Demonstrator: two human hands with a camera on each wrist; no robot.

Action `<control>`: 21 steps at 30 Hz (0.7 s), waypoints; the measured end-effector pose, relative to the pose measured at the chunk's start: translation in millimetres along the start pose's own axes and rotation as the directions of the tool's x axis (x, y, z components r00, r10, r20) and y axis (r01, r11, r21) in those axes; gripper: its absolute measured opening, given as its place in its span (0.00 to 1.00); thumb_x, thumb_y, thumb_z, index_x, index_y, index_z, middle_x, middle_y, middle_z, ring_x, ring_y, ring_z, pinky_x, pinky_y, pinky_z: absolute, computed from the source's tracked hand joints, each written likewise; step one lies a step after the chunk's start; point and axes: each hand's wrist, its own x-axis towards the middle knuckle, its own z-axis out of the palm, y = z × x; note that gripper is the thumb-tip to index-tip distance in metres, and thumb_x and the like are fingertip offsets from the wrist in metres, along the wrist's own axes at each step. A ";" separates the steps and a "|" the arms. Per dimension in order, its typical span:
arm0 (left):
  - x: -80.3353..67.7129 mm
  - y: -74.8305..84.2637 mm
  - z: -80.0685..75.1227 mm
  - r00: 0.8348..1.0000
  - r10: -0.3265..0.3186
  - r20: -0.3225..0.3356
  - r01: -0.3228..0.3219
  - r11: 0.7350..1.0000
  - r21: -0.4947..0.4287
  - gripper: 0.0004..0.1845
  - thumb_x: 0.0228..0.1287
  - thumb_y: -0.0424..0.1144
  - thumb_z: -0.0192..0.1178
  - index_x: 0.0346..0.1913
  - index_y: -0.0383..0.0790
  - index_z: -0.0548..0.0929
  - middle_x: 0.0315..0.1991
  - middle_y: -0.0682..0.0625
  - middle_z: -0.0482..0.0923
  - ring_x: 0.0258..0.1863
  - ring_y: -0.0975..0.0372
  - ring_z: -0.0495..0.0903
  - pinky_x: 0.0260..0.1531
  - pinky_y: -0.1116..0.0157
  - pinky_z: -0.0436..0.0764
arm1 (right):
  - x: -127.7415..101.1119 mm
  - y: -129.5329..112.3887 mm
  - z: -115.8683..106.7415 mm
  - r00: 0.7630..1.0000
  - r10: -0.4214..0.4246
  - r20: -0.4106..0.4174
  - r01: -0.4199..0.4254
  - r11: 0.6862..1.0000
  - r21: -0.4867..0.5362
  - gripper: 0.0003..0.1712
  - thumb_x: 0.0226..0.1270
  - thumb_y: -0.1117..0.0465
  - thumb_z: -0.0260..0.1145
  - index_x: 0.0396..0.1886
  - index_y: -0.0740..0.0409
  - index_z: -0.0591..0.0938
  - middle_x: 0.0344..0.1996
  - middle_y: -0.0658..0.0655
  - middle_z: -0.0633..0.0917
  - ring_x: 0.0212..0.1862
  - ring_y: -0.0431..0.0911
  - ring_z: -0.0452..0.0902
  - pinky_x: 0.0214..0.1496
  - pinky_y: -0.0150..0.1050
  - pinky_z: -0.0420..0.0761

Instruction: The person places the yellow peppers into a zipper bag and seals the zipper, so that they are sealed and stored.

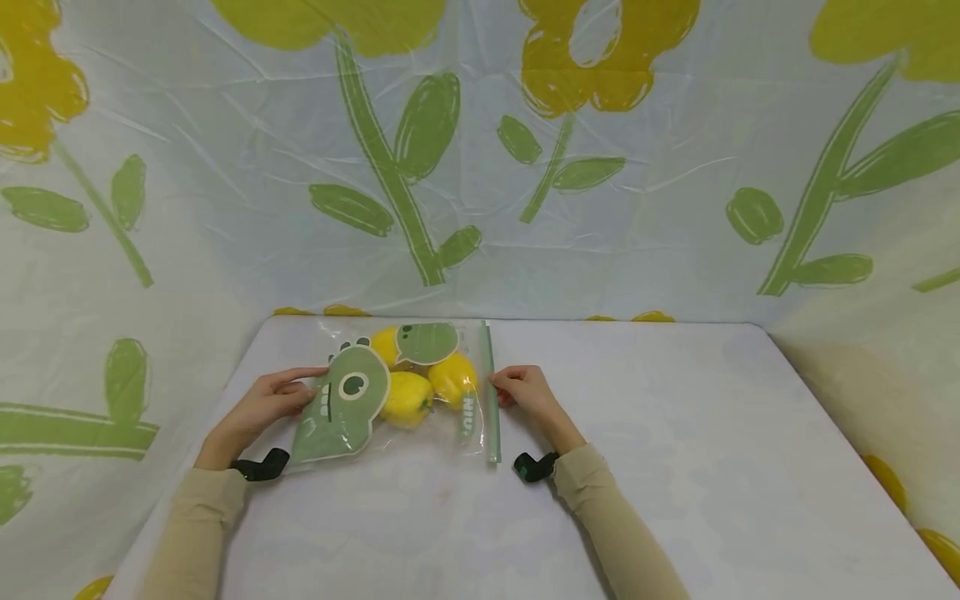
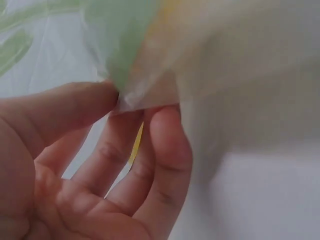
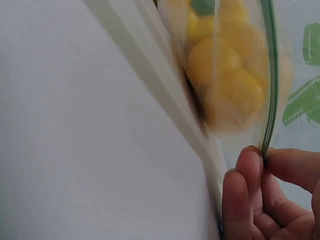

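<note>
A clear zip bag (image 1: 435,437) with a green cartoon print lies at the back left of the table. Inside it are three yellow bell peppers (image 1: 407,400), seen through the plastic. My left hand (image 1: 262,404) is at the bag's left side. In the left wrist view its thumb and fingers pinch the plastic edge (image 2: 145,97). At the other end, my right hand (image 1: 528,396) pinches the green zip strip (image 1: 491,408) between thumb and fingers. The right wrist view shows the strip running up from those fingertips, with the peppers (image 3: 225,75) behind the film.
A white-covered table (image 1: 697,467) extends to the right and in front of the bag. Behind it hangs a white cloth (image 1: 660,225) printed with yellow flowers and green leaves, continuing down both sides. Each wrist wears a black device (image 1: 534,468).
</note>
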 end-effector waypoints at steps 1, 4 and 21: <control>1.7 0.6 3.7 1.000 -0.003 -0.002 0.003 1.000 -0.005 0.25 0.70 0.32 0.58 0.68 0.31 0.71 0.30 0.54 0.81 0.31 0.66 0.77 0.34 0.67 0.78 | 0.0 0.2 -2.9 1.000 0.003 -0.010 -0.003 1.000 0.004 0.11 0.66 0.63 0.67 0.35 0.71 0.84 0.20 0.53 0.79 0.22 0.41 0.74 0.30 0.32 0.79; 8.1 3.9 17.1 1.000 -0.018 0.005 0.018 1.000 -0.020 0.25 0.70 0.33 0.58 0.69 0.33 0.71 0.30 0.54 0.80 0.31 0.65 0.76 0.35 0.67 0.78 | -1.1 1.1 -15.7 0.999 0.012 -0.030 -0.012 1.000 -0.010 0.12 0.66 0.63 0.66 0.37 0.72 0.83 0.20 0.52 0.79 0.22 0.41 0.74 0.29 0.31 0.79; 61.6 23.5 109.2 0.999 -0.010 0.038 0.014 0.994 -0.107 0.24 0.67 0.38 0.63 0.65 0.38 0.77 0.38 0.48 0.87 0.37 0.65 0.80 0.39 0.66 0.80 | -24.2 18.4 -135.6 0.999 0.043 -0.029 -0.045 0.996 -0.074 0.15 0.70 0.63 0.63 0.44 0.75 0.82 0.27 0.49 0.82 0.29 0.40 0.76 0.33 0.30 0.80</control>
